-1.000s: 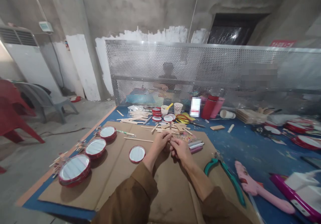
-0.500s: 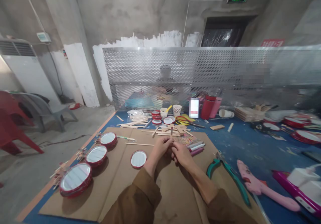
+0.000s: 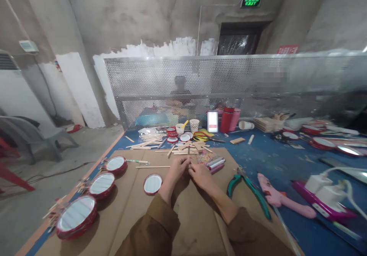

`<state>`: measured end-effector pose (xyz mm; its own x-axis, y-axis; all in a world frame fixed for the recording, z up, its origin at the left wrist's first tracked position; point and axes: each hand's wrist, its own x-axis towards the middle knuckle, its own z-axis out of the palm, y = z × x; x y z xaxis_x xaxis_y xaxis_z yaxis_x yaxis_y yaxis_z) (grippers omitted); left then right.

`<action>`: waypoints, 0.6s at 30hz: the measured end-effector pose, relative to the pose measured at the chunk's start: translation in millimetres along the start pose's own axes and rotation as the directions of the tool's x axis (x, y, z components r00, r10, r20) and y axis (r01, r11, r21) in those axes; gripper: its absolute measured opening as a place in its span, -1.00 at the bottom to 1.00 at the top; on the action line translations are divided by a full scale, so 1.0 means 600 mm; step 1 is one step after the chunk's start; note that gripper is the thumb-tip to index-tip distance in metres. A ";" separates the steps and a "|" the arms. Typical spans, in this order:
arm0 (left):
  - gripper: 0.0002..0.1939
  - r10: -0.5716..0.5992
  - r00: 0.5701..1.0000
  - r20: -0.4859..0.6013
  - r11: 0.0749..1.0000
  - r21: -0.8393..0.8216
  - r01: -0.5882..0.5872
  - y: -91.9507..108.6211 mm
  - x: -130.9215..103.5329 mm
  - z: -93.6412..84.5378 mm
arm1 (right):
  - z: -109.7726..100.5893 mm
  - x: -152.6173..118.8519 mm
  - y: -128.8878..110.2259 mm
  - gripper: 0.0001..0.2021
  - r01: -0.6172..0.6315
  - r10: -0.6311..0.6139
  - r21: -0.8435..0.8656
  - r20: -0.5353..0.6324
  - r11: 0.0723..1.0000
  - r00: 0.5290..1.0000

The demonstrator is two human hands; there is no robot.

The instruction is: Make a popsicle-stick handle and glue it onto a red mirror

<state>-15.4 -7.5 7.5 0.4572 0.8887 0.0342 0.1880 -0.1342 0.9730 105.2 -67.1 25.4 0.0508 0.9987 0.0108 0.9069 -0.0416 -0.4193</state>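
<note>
2 hands, left hand [image 3: 179,168] and right hand [image 3: 199,175], pinch 1 thin stick [image 3: 189,152].

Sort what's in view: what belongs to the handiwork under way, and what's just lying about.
Likely part of the work:
- thin stick, between left hand and right hand
- loose sticks
- cardboard
- pliers
- glue gun

Seemingly just lying about:
- phone
- red bottle
- pink bottle
- tipped cup
</note>
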 end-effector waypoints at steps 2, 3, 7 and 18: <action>-0.74 -0.047 0.999 0.011 0.998 0.037 0.046 0.003 0.000 -0.001 | -0.001 -0.008 -0.003 -0.75 0.026 -0.025 -0.078 0.015 0.997 1.000; -0.76 -0.072 0.997 0.027 0.996 0.060 0.070 0.003 0.001 -0.001 | -0.002 -0.015 -0.005 -0.73 0.058 -0.056 -0.091 0.022 0.994 0.998; -0.81 -0.023 0.997 0.074 0.992 0.126 0.013 0.000 0.004 -0.001 | -0.003 -0.054 -0.018 -0.69 0.164 -0.149 -0.148 0.108 0.975 0.983; -0.75 -0.067 0.985 0.157 0.995 0.089 0.054 -0.009 -0.005 0.001 | -0.118 -0.123 0.019 -0.79 0.117 -0.070 -0.247 0.191 0.962 0.979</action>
<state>-17.2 -9.8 1.7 0.5744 0.8157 -0.0677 0.2891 -0.1249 0.9491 141.1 -143.3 84.1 -0.0933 0.9866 -0.1336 0.9817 0.0688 -0.1774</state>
